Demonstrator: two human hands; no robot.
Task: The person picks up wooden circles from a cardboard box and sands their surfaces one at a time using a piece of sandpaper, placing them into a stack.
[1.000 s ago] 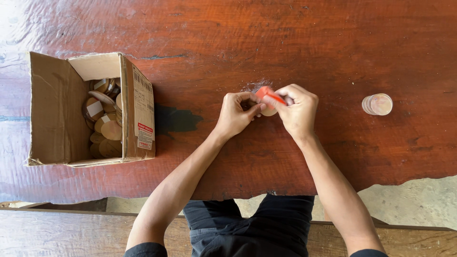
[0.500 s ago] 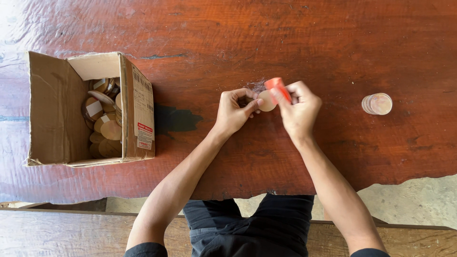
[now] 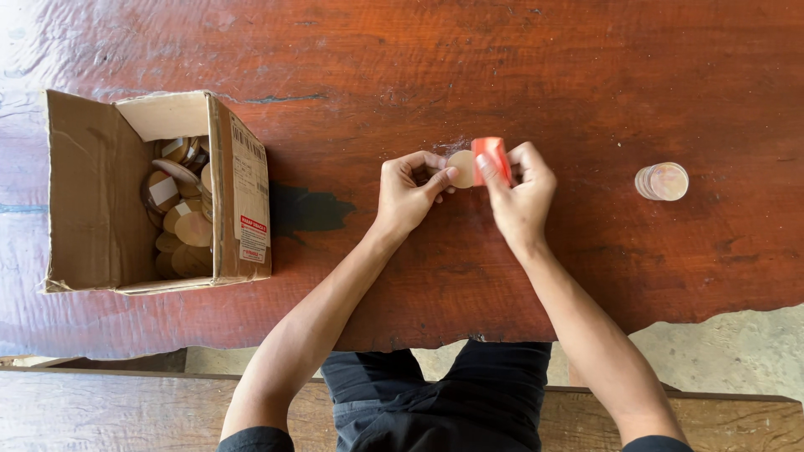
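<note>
My left hand point(image 3: 408, 194) pinches a small round wooden disc point(image 3: 460, 168) by its edge, just above the red-brown wooden table point(image 3: 502, 67). My right hand point(image 3: 521, 197) grips a folded red sheet, likely sandpaper point(image 3: 490, 159), and presses it against the disc's right side. A faint patch of pale dust lies on the table just behind the disc.
An open cardboard box point(image 3: 84, 192) lies on its side at the left, holding several round wooden discs point(image 3: 180, 218). A short stack of discs point(image 3: 662, 181) rests on the table at the right. A dark stain point(image 3: 306, 209) marks the table beside the box. A wooden bench point(image 3: 100, 410) runs below.
The red sheet has shifted from lying across the disc to standing upright against its right side. The disc's flat face shows more. Both hands stay in place.
</note>
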